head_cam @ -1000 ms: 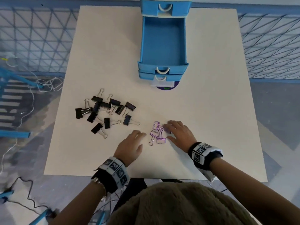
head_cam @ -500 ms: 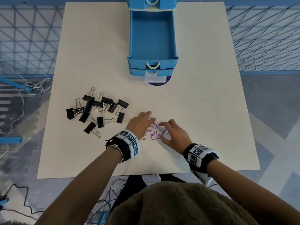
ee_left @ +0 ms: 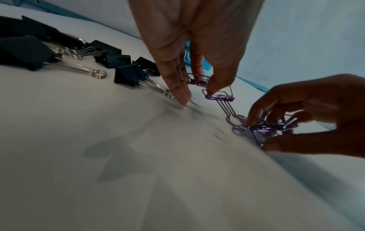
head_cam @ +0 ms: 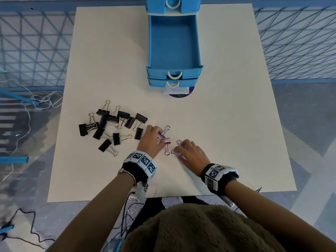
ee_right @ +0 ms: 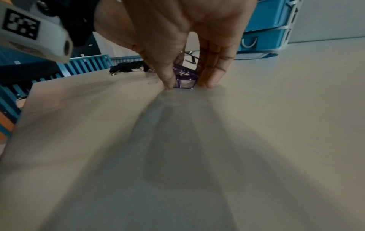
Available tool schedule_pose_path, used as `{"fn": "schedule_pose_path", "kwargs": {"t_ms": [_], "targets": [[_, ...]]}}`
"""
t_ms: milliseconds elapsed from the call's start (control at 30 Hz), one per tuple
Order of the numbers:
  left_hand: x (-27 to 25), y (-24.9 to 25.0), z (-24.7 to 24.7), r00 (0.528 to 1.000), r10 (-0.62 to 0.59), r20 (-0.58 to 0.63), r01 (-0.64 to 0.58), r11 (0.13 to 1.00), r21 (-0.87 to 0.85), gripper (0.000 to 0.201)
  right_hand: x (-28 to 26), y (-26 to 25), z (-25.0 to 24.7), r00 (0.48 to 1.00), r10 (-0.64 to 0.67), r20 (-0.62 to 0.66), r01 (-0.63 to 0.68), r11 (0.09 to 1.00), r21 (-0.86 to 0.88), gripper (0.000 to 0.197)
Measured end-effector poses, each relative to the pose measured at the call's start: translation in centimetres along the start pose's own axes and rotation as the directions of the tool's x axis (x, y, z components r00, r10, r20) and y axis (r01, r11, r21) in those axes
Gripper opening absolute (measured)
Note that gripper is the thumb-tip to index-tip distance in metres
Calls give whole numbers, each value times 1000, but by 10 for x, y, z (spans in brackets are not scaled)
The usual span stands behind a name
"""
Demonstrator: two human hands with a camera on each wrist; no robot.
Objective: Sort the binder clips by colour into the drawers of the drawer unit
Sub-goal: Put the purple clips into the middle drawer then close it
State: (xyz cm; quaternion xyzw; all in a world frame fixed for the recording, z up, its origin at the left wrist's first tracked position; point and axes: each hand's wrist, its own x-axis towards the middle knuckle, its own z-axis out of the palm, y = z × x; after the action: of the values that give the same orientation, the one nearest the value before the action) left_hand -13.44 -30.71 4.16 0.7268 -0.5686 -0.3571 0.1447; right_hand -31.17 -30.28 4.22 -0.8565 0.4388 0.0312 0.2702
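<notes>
Within the last second both hands had closed in on the purple binder clips (head_cam: 166,140) near the counter's (head_cam: 227,124) near edge: the left hand (head_cam: 151,138) pinched one, the right hand (head_cam: 190,153) gripped a small bunch. The black clips (head_cam: 112,127) lay untouched to the left, and the open drawer (head_cam: 173,42) stood far off, so delivery seemed next.
</notes>
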Motion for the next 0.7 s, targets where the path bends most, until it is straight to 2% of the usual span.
{"fn": "schedule_pose_path", "kwargs": {"t_ms": [100,233,400,567,700], "targets": [[-6,0,0,999,-7,-37,4,996,-84,28,4,3,-6,998,60,-34,-58,997,53,27],[-12,0,-5,996,-27,-85,11,983,-184,26,7,13,-13,994,104,37,-107,990,94,29],[-13,9,-23,984,5,-177,-53,961,-270,25,3,21,-22,989,146,25,-148,965,215,19],[7,41,-69,947,85,-309,-175,945,-277,24,-7,31,-33,983,150,-105,-110,942,318,14],[43,81,-113,902,116,-415,-235,940,-248,23,-12,38,-50,953,191,-234,-82,909,408,14]]}}
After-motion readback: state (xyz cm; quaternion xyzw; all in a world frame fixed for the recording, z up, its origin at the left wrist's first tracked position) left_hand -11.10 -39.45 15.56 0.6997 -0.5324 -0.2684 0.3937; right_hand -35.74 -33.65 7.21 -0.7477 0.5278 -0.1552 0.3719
